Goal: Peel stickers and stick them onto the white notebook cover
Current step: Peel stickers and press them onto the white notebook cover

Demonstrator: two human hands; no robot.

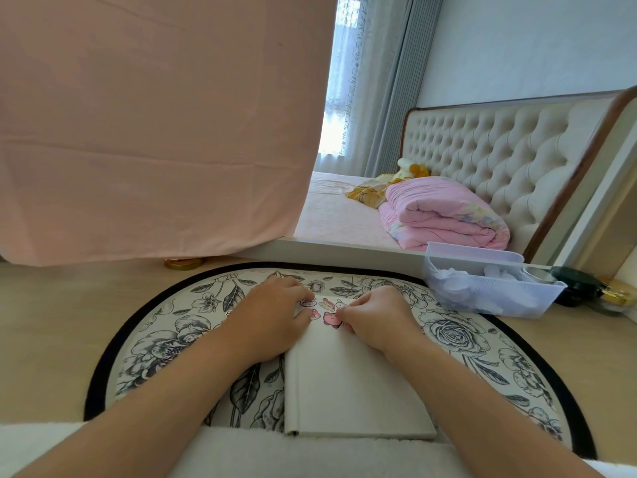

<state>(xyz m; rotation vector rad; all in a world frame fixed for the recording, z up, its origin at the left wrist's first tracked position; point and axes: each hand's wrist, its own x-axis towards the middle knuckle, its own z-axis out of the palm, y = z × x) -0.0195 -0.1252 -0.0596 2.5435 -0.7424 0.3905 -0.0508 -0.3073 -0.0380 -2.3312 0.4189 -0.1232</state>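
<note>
Head view: the left hand (275, 305) curls its fingers and thumb round the left edge of a sticker sheet (327, 302), which lies on the far end of the white notebook (355, 384), between the two hands. The right hand (375, 315), fingers curled in, pinches a round pink sticker (331, 319) at the sheet's near edge, just beside the left thumb. The notebook lies closed on a flowered mat (165, 339) on the desk (51, 305), running from under both hands back between the forearms, and a clear plastic basket (489, 298) stands beyond the right hand.
</note>
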